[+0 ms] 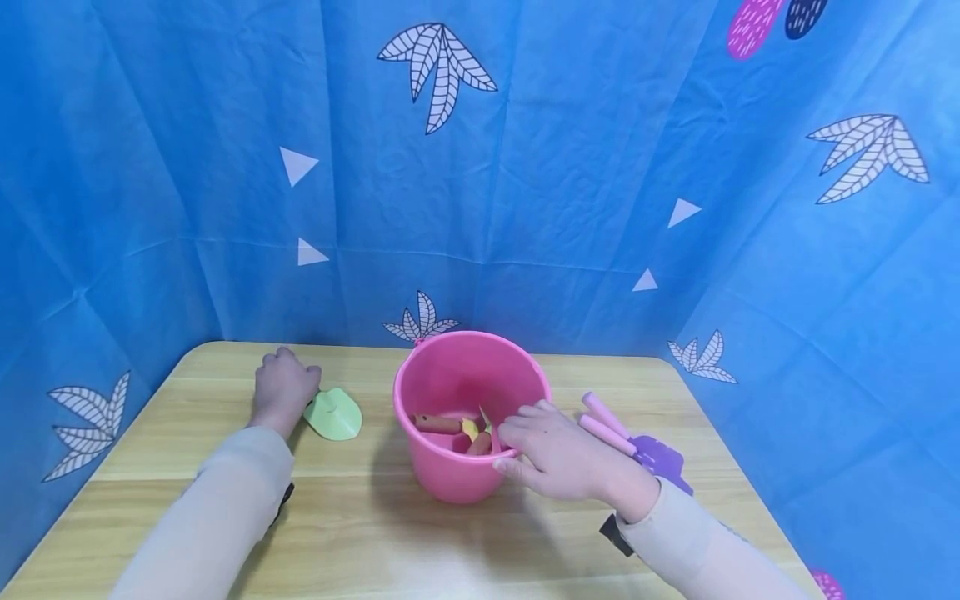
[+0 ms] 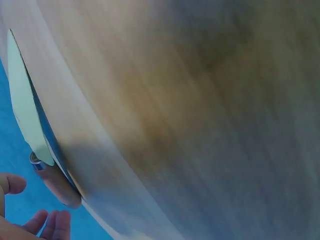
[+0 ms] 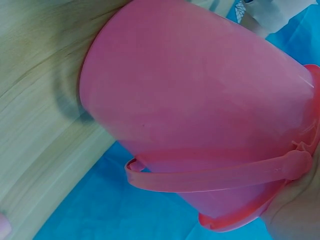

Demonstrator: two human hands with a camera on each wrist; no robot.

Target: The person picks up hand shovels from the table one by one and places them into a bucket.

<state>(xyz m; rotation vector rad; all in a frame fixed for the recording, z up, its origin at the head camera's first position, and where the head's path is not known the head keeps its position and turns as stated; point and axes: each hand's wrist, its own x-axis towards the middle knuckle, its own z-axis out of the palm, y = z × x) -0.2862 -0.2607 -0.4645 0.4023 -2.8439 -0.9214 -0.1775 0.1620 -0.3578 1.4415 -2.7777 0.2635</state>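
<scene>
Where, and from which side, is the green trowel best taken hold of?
Probably by its brown handle, from above with the left hand: the handle is slim, rounded and close to that hand, while the green blade is broad and thin.

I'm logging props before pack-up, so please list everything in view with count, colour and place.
Table: one, pale wood, under the props
Bucket: one, pink, mid-table
Bucket handle: one, pink, against the bucket's outer side
Brown-handled tools: at least two, yellow and green parts visible, inside the bucket
Trowel: one, green blade, brown handle, left of the bucket
Purple tools: two, lilac handles, right of the bucket
Cloth: piece count unclear, blue with prints, behind and beside the table
Sleeves: two, pale, on both arms
Wrist pieces: two, black, one under each forearm
Left hand: one, at the trowel's handle
Right hand: one, gripping the bucket's rim
</scene>
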